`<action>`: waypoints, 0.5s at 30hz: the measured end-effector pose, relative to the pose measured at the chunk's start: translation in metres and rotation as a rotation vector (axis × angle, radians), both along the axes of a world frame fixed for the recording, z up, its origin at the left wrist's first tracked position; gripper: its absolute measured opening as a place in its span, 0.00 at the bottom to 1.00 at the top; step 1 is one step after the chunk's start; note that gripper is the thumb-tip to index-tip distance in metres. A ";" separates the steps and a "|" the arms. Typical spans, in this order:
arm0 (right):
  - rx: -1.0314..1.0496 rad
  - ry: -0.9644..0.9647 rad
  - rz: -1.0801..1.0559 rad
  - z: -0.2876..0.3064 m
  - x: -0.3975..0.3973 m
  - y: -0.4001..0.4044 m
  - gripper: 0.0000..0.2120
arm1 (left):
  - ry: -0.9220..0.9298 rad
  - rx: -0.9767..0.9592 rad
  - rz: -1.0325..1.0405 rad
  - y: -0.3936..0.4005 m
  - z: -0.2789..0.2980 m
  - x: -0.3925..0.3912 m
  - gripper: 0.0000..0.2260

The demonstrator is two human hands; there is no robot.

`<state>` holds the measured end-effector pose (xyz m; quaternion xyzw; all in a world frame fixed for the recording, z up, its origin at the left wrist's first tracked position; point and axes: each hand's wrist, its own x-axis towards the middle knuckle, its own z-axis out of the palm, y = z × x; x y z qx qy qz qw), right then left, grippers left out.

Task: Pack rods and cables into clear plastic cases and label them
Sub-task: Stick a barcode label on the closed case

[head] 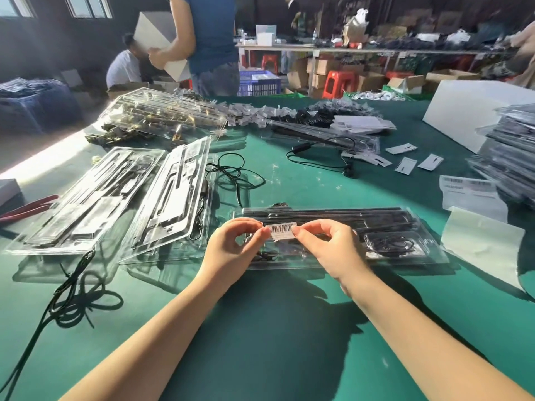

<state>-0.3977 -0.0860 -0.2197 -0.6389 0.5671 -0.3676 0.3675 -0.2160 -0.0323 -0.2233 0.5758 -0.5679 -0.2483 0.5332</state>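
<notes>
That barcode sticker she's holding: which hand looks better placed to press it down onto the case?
Probably the right hand. Both hands pinch the barcode sticker by its ends, but the right already sits over the clear case, while the left hand hangs at the case's left edge.

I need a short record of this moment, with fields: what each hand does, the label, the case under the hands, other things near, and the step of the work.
left hand: left hand pinches the left end of the barcode label
right hand: right hand pinches the right end of the same label
label: white, held flat just above the case
case: closed clear case on the green table, black rods and a coiled cable inside
left of it: two more clear cases, loose black cable
right of it: label sheets
step: labelling; whether the label is stuck yet, cannot tell
</notes>
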 end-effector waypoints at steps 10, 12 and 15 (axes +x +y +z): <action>-0.048 0.243 -0.067 -0.001 0.006 0.003 0.14 | -0.305 0.085 0.204 -0.004 -0.003 -0.001 0.08; -0.068 0.292 -0.063 -0.001 0.008 0.003 0.12 | -0.336 0.103 0.228 -0.004 -0.002 -0.004 0.10; -0.076 0.316 -0.056 -0.001 0.010 0.004 0.11 | -0.363 0.103 0.247 -0.004 0.000 -0.007 0.12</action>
